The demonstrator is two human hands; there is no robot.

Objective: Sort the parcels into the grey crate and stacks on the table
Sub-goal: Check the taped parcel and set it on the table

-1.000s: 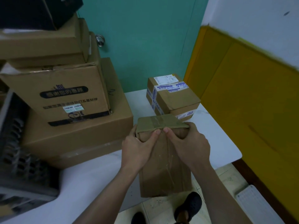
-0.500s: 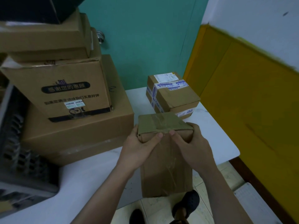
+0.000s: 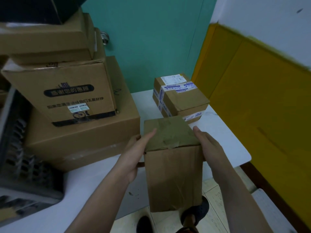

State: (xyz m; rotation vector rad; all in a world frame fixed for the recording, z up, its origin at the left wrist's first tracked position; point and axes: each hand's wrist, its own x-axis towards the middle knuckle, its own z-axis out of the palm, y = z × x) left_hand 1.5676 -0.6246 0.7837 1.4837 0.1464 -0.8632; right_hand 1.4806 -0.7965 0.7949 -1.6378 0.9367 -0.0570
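— What takes up the most room?
— The white bench (image 3: 87, 187), which runs from the lower left up to the teal door (image 3: 151, 47). On its left side stands a stack. At the base is a wide bottom carton (image 3: 84, 145), and on it a printed carton (image 3: 67, 91) with black lettering, set slightly askew. Above that is a plain carton (image 3: 47, 42), and a black box (image 3: 33, 9) sits on top, cut off by the frame.

— And the grey crate?
— The grey crate (image 3: 18, 157) sits at the far left of the bench, just beside the bottom carton. Only part of it shows.

— Where is the parcel being sorted?
— The brown parcel (image 3: 173, 179) is upright at the near edge of the bench, to the right of the stack. Its lower end shows against the floor (image 3: 213, 195). I cannot tell whether it touches the bench. Just behind it, near the yellow wall panel (image 3: 260, 98), a labelled parcel (image 3: 183, 98) with blue-and-white tape lies on the bench, apart from the stack.

— The hands?
— The left hand (image 3: 136, 152) lies flat on the parcel's left side and the right hand (image 3: 210, 147) flat on its right side. The fingers (image 3: 198, 132) of both are straight, pressing the parcel between them rather than curling round it.

— Anything smaller?
— A dark shoe (image 3: 196, 214) is on the floor below the parcel, and a metal door knob (image 3: 104, 37) shows behind the stack.
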